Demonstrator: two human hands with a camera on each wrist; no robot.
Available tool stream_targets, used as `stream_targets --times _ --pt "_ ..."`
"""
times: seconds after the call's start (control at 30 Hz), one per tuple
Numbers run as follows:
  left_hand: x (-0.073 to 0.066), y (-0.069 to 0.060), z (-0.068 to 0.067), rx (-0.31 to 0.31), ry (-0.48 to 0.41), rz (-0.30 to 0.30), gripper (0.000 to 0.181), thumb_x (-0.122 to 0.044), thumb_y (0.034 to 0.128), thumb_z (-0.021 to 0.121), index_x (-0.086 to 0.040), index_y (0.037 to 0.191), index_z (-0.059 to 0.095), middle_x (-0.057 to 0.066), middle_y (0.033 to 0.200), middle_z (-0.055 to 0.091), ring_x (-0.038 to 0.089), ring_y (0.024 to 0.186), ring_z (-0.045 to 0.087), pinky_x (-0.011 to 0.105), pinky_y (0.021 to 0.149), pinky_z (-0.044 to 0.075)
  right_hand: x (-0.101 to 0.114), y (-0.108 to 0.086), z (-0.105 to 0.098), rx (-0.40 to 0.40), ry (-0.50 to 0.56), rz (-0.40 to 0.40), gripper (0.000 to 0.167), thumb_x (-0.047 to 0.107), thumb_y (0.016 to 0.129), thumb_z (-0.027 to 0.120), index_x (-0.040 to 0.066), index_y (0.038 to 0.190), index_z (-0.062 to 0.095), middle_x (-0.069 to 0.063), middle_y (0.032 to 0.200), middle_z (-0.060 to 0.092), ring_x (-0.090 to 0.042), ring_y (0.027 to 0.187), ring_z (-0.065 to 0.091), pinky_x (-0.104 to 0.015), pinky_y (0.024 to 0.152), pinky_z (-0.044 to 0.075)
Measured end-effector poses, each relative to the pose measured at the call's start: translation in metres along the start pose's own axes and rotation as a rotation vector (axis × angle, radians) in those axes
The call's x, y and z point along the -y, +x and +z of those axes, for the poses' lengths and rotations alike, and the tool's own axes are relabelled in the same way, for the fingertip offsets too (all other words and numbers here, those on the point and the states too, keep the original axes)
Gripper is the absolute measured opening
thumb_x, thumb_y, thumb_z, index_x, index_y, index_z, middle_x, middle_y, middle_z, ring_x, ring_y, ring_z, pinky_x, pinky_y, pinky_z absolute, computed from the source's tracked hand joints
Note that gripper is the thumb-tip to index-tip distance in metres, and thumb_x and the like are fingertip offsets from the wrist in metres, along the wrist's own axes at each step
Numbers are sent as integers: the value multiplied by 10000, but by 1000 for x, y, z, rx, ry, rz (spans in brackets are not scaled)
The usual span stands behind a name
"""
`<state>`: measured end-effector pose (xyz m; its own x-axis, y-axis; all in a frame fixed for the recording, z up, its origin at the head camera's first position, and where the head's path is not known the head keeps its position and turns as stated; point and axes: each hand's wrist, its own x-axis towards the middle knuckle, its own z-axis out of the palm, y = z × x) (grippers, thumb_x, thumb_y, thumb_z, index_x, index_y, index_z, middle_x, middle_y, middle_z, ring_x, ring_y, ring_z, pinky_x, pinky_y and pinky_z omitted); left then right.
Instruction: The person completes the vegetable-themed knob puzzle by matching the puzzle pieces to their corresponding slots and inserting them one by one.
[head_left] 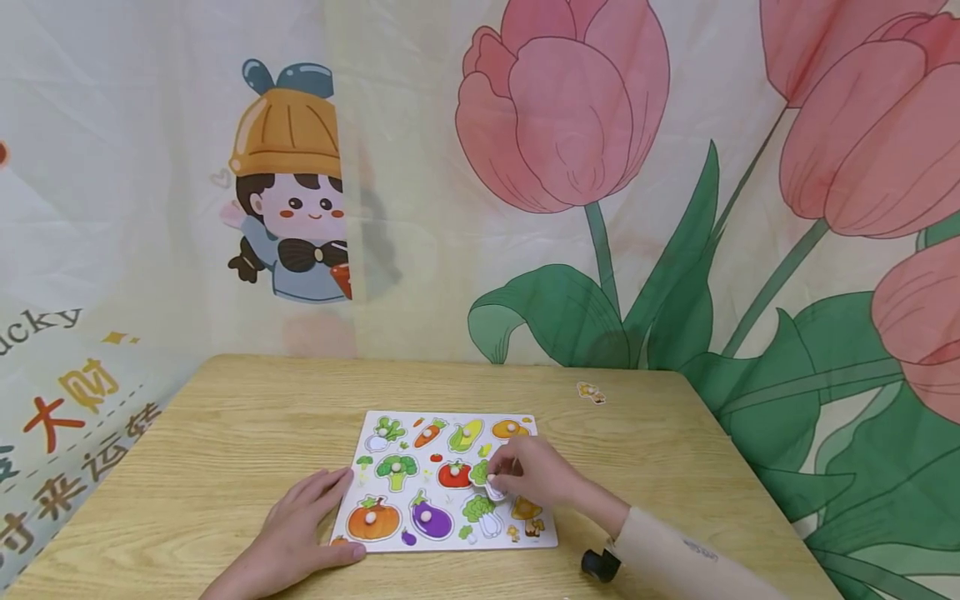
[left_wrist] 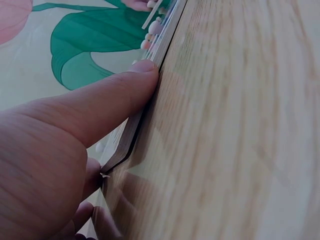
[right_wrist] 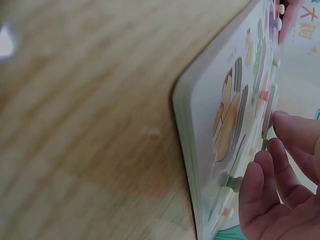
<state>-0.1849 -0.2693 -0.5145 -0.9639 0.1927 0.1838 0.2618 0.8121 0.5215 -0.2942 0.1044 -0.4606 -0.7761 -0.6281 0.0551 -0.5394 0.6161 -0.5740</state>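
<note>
A wooden vegetable puzzle board (head_left: pixel 442 540) lies flat on the table. My right hand (head_left: pixel 536 471) is over its right half, pinching a bok choy puzzle piece (head_left: pixel 480 475) between thumb and fingertips. That piece is held above the board, beside the tomato piece (head_left: pixel 454 474). A matching bok choy picture (head_left: pixel 482 515) shows in a slot just below. My left hand (head_left: pixel 300 521) rests at the board's lower left corner, its thumb (left_wrist: pixel 120 95) on the front edge and its other fingers extended along the left side. The pumpkin piece (head_left: pixel 373 520) is nearest to it.
A mushroom piece (head_left: pixel 591 393) lies on the wooden table (head_left: pixel 247 417) near the back edge. Knobbed broccoli (head_left: pixel 396 469), eggplant (head_left: pixel 431 517), carrot (head_left: pixel 429 434) and corn (head_left: pixel 466 435) pieces sit in the board. A printed curtain (head_left: pixel 420 208) hangs behind the table.
</note>
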Motion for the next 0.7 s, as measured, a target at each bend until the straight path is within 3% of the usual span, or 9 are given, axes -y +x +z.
stream_targets --times 0.7 --pt "-1 0 0 -3 5 1 1080 -684 767 846 -59 1580 507 118 1629 462 461 1506 299 798 1069 301 12 -20 8 1 10 -31 52 181 954 823 221 981 802 167 847 640 -5 760 562 -193 691 520"
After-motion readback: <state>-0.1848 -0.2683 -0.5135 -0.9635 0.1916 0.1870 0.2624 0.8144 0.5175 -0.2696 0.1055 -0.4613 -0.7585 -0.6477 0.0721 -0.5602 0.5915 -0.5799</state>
